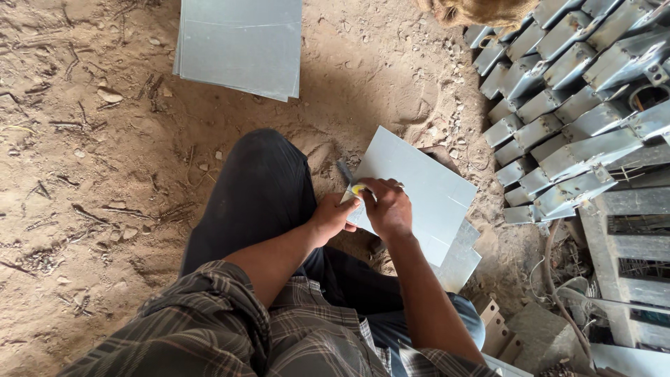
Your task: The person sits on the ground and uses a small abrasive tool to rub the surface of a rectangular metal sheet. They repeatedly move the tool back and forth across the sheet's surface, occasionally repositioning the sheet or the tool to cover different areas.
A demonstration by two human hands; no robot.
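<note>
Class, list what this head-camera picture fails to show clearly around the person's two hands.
- Head view: tool tip, too small to identify; its yellow handle sits under the right hand.
- Metal sheet, near edge covered by both hands.
- Left hand, its grip is hidden.
- Lower sheets, mostly covered.

The right hand (386, 207) hides most of a small tool (351, 180). The grey sheet stack (241, 45) and metal boxes (579, 105) are cut off by the top edge.

Pale grey metal sheet (419, 188), flat rectangle, tilted over knee; yellow-tipped tool (349, 179) at its left edge.
</note>
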